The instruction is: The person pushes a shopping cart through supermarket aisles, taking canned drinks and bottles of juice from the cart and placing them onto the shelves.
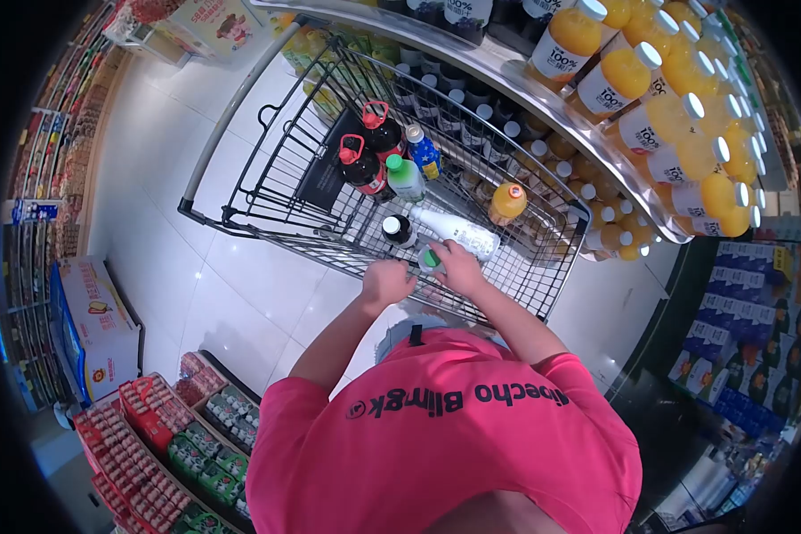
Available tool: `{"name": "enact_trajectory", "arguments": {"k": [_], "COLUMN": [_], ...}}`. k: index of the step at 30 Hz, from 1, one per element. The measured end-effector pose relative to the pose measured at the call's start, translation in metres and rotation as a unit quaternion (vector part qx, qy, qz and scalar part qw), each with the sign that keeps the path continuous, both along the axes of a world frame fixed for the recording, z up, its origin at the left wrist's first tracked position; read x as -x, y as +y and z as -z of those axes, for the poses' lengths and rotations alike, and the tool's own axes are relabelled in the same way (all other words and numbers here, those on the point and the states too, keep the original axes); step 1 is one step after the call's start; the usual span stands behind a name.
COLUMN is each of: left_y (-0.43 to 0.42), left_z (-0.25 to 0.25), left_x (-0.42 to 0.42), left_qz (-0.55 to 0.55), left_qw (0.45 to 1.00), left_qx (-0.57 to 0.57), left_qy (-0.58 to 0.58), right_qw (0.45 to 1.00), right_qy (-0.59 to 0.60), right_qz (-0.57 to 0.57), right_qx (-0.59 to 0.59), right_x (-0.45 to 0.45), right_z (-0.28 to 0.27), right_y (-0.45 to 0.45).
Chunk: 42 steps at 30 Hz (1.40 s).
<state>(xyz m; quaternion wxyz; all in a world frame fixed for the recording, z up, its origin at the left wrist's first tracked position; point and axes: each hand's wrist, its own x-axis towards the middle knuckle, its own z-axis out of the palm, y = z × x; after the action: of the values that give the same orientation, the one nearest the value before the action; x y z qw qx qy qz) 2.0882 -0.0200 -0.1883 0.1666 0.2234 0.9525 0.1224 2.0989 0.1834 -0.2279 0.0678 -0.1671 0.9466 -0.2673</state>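
My right hand (459, 267) is closed around a clear bottle with a green cap (431, 258), at the near side of the shopping cart (320, 254). My left hand (389, 281) is curled over the cart's near rim; what its fingers hold is hidden. Just beyond my hands, a white bottle (458, 233) lies on its side and a dark bottle with a white cap (399, 231) stands. Further in are two cola bottles with red handles (362, 166), a green-capped white bottle (406, 181), a blue starred bottle (424, 153) and an orange drink bottle (508, 204).
Along the cart's far side runs a shelf (525, 89) crowded with juice bottles (627, 76), with more bottles beneath it. Stacked packs of small drinks (165, 427) stand at lower left. A promotional box (98, 329) is at left on the tiled floor (165, 178).
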Motion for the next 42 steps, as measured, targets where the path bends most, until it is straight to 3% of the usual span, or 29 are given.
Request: {"name": "enact_trajectory", "arguments": {"k": [10, 18, 25, 29, 31, 32, 33, 35, 37, 39, 42], "left_y": [0.000, 0.011, 0.005, 0.004, -0.001, -0.010, -0.002, 0.007, 0.007, 0.003, 0.005], "left_z": [-0.002, -0.019, -0.006, 0.009, 0.027, 0.055, 0.051, 0.047, 0.072, 0.091, 0.077], "left_x": [-0.002, 0.005, 0.004, 0.026, 0.047, 0.060, 0.068, 0.089, 0.117, 0.131, 0.148], "left_qz": [-0.010, -0.020, -0.019, -0.184, -0.195, -0.157, -0.165, -0.130, -0.021, 0.073, 0.220], "left_qw": [1.000, 0.989, 0.993, 0.969, 0.963, 0.979, 0.983, 0.982, 0.977, 0.979, 0.950], "left_qx": [-0.023, 0.111, 0.087, 0.004, -0.072, -0.068, 0.003, 0.086, 0.144, 0.154, 0.176], "left_qy": [0.014, -0.093, -0.076, -0.168, -0.169, -0.108, -0.085, -0.110, -0.155, -0.113, -0.137], "right_qw": [0.998, 0.998, 0.993, 0.979, 0.979, 0.975, 0.971, 0.968, 0.956, 0.945, 0.922], "right_qy": [-0.013, -0.039, -0.092, -0.147, -0.132, -0.148, -0.159, -0.124, -0.143, -0.167, -0.164], "right_qz": [0.014, 0.047, 0.067, 0.132, 0.144, 0.139, 0.148, 0.168, 0.199, 0.229, 0.303], "right_qx": [-0.064, -0.025, -0.014, 0.052, 0.067, 0.085, 0.098, 0.138, 0.162, 0.166, 0.176], "right_x": [0.001, -0.003, -0.010, -0.032, -0.051, -0.059, -0.067, -0.084, -0.089, -0.090, -0.079], "right_z": [0.015, 0.027, 0.019, 0.008, 0.007, 0.001, 0.002, 0.007, -0.004, -0.006, -0.012], "right_y": [-0.012, -0.015, -0.013, -0.004, 0.003, 0.009, 0.013, 0.020, 0.028, 0.032, 0.027]}}
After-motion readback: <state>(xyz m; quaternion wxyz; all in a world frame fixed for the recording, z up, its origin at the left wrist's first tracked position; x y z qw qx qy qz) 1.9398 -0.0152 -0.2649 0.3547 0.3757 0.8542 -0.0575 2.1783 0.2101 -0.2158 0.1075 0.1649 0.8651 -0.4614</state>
